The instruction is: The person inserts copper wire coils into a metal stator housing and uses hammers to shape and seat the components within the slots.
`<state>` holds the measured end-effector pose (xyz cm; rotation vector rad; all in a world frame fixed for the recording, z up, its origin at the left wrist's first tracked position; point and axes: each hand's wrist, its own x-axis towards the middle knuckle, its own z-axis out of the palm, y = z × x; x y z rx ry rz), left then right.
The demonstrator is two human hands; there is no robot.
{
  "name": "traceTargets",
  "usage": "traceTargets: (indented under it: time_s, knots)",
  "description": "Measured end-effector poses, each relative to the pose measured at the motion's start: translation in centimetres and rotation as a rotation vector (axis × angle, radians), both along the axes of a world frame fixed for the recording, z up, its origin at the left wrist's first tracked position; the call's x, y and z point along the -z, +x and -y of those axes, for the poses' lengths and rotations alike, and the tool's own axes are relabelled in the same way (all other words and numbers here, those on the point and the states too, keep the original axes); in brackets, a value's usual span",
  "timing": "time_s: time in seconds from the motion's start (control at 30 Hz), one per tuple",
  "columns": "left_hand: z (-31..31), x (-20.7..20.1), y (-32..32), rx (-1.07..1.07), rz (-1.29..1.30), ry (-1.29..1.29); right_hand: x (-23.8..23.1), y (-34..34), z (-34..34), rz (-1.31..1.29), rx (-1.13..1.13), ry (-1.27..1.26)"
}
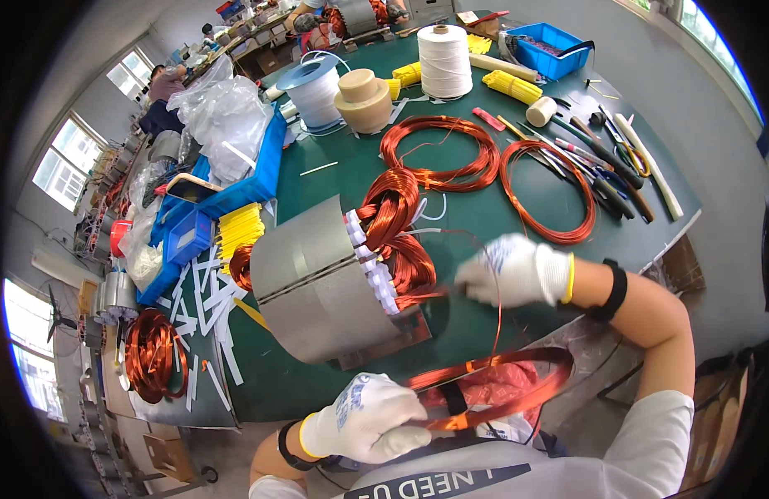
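My left hand point(364, 418), in a white glove, is closed around one side of a copper wire coil point(526, 391) held in front of my body. A thin copper strand point(497, 333) rises from this coil, crosses my right hand and bends toward the stator. My right hand point(517, 270), also gloved, is closed beside the windings; its fingertips are blurred, and what they grip is unclear. To its left, the grey metal stator core point(318, 283) lies on its side. Thick copper windings point(393, 208) and white slot insulators point(372, 264) show at its right end.
Two copper coils point(441, 154) point(548, 191) lie on the green table point(318, 187). Hand tools point(601, 166) lie at right, with thread spools point(444, 62) behind. Blue bins point(243, 187), yellow strips point(241, 233), white strips point(206, 299) and another copper coil point(156, 358) are at left.
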<state>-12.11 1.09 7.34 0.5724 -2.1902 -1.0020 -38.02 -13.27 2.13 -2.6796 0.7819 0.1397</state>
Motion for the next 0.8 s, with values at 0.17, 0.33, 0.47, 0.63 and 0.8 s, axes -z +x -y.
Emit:
traceTargets:
  time_s: [0.17, 0.33, 0.47, 0.63, 0.8]
  knots:
    - [0.2, 1.1, -1.2, -0.184, -0.012, 0.255, -1.0, 0.8, 6.8, 0.053, 0.07, -0.479]
    - [0.0, 2.3, -2.0, -0.275, -0.033, 0.24, -1.4, -1.1, 9.4, 0.055, -0.059, -0.343]
    - [-0.1, 2.5, -2.2, -0.275, -0.09, 0.295, -7.0, -3.7, 9.1, 0.163, 0.12, 0.083]
    - [0.7, 2.5, -3.4, -0.304, -0.099, 0.309, -12.7, 0.4, 4.0, 0.422, 0.297, -0.037]
    - [1.4, 2.6, -3.9, -0.223, -0.079, 0.353, -8.7, 4.2, 1.7, 0.049, 0.274, -0.117]
